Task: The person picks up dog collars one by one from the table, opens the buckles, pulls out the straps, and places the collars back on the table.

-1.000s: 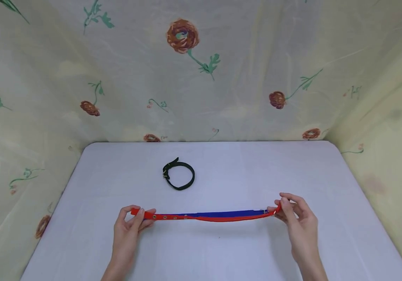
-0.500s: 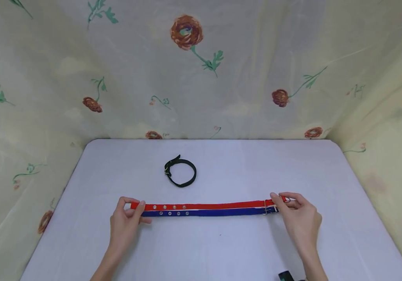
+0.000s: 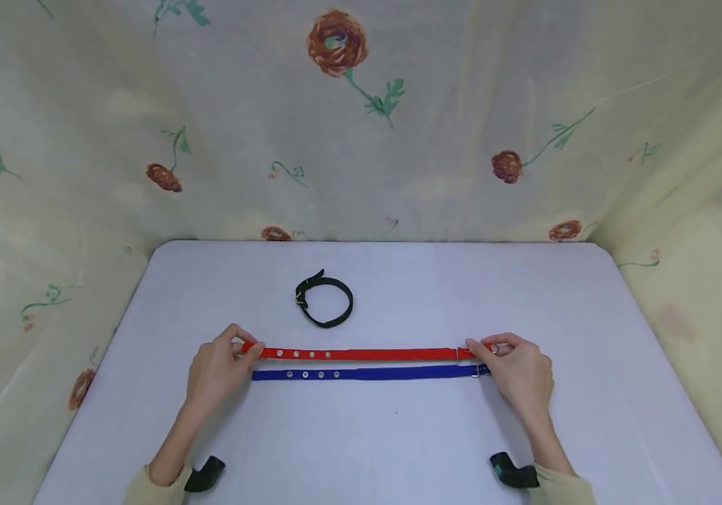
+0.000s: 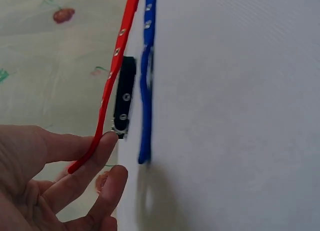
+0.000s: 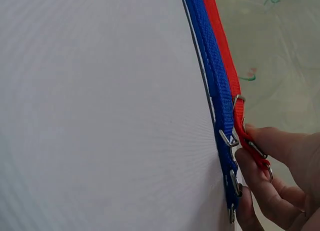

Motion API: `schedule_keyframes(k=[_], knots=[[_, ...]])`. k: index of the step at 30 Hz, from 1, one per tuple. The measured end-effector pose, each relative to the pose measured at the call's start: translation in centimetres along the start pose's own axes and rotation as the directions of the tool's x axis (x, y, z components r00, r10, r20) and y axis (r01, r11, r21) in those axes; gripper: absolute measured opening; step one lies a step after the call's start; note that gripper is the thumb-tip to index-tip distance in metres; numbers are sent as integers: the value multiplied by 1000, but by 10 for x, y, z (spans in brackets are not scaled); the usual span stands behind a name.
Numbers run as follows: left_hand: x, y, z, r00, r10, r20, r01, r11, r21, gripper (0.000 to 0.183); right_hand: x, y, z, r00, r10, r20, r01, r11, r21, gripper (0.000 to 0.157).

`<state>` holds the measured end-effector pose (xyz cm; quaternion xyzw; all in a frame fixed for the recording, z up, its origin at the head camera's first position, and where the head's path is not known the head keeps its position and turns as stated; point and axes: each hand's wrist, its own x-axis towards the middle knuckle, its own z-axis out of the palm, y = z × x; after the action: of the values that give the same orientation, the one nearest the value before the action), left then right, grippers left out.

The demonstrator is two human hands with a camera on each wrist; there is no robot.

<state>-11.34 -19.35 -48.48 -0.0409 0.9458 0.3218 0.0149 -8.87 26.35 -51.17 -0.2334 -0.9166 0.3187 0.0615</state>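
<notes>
Head view, red strap (image 3: 386, 354): stretched near-straight betw. both hands, just beyond blue strap (image 3: 398, 373); can't tell if lifted off tabletop (image 3: 367, 442).
L hand (image 3: 215, 372): fingers (image 4: 107, 146) pinching the tip, holes side.
R hand (image 3: 521, 375): fingers (image 5: 272, 138) clamped on red's buckle end; can't tell if one also touches blue.
Blue risk: R hand right by its buckle end; stray finger or snagged metal could drag it askew.
Red risk: L pinch is close to tip, so overpulling could slip it; uneven release could leave it crooked/twisted.
Black loop (image 3: 349, 308): lies farther back; prob. OK, but red could bump it if carried further.
Gap vs 0.5 s ago: straps were nearly touching; now strip of tabletop betw. Red shifted away + bit to person's L; blue approx. same spot. Both sleeves (image 3: 158, 487) now in view.
</notes>
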Motion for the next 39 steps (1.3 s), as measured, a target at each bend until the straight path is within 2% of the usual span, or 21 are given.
schedule_keyframes(k=[12, 18, 24, 33, 39], knots=[[12, -13, 11, 996, -6, 88, 6, 1000, -5, 27, 10, 2, -7, 992, -75, 97, 84, 992, -95, 48], [18, -14, 10, 993, -13, 113, 9, 999, 36, 25, 17, 3, -10, 977, -143, 156, 161, 981, -109, 48], [19, -13, 13, 991, -23, 130, 9, 994, 105, 27, 21, 4, -12, 966, -147, 212, 175, 977, -122, 49], [19, -14, 21, 988, -11, 153, -7, 993, 114, 24, 20, 9, -14, 967, -142, 211, 171, 977, -130, 49], [16, -12, 19, 991, 4, 130, -25, 987, 159, 29, 21, 6, -13, 961, -173, 214, 205, 969, -136, 47]])
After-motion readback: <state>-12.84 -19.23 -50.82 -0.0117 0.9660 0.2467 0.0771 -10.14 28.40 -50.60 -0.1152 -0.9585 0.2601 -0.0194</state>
